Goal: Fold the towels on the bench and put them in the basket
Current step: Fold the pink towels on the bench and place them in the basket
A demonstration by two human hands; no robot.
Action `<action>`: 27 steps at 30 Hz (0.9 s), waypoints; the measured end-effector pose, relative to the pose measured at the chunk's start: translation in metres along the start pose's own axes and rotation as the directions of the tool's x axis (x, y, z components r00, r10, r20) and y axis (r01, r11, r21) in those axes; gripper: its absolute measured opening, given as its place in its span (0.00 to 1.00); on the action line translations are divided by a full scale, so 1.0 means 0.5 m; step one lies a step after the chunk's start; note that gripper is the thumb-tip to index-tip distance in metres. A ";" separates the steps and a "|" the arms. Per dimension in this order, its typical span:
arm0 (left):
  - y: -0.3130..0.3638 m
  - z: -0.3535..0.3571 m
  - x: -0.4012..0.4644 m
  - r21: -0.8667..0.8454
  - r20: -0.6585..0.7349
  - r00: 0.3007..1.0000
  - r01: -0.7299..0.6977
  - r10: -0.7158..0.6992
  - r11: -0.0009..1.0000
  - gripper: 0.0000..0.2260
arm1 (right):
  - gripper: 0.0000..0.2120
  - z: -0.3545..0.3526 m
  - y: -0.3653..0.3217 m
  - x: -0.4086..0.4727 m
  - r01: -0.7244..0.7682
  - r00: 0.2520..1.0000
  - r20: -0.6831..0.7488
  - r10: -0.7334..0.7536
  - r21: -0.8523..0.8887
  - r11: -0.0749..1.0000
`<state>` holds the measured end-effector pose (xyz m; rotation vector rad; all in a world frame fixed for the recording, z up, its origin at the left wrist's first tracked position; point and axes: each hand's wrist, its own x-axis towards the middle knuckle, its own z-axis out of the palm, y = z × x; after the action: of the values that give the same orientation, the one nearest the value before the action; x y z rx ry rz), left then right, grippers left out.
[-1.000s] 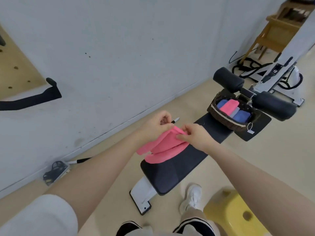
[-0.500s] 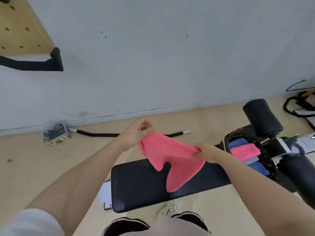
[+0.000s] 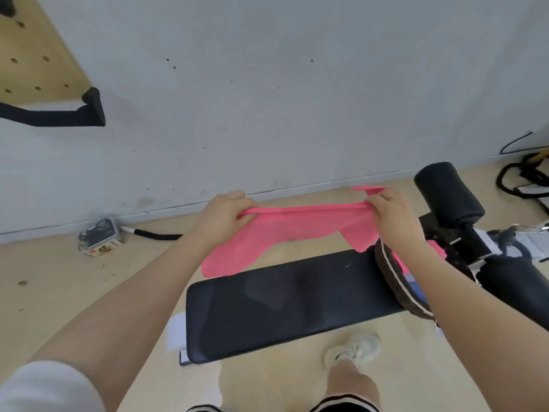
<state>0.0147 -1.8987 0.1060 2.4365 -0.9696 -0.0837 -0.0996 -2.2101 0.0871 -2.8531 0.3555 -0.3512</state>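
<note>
A pink towel [image 3: 285,230] hangs stretched out in the air above the far edge of the black padded bench [image 3: 285,304]. My left hand [image 3: 221,217] grips its left top corner and my right hand [image 3: 389,212] grips its right top corner. The towel's lower edge droops unevenly, just over the bench. A dark wicker basket [image 3: 395,286] stands on the right end of the bench, mostly hidden behind my right forearm. Bits of pink and blue folded towels show inside it.
Black foam rollers [image 3: 445,191] of the bench frame rise behind the basket at right. A grey wall runs close behind the bench. A small box and clutter [image 3: 99,242] lie on the floor at left. My white shoe [image 3: 355,349] stands in front of the bench.
My hands have pulled apart, spreading the bunched pink towel out wide and lifting it above the bench. The view has swung left and down, so the basket now sits behind my right arm.
</note>
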 end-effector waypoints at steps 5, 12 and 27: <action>-0.031 0.170 -0.047 0.193 0.369 0.915 0.097 -0.164 0.976 0.11 | 0.13 0.146 0.080 -0.052 0.084 0.977 0.203 -0.064 -0.091 0.992; -0.107 0.528 -0.140 0.195 0.584 0.757 0.222 -0.295 0.955 0.07 | 0.11 0.449 0.201 -0.113 0.304 0.794 0.587 -0.156 -0.162 0.939; -0.073 0.715 -0.255 0.501 0.219 0.916 0.190 -0.336 0.844 0.08 | 0.13 0.554 0.303 -0.248 0.484 0.669 0.586 -0.457 0.122 0.866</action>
<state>-0.1424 -1.9489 -0.2377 3.0746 -0.8349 -0.3644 -0.1743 -2.2614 -0.2399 -2.8561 -0.5220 0.5002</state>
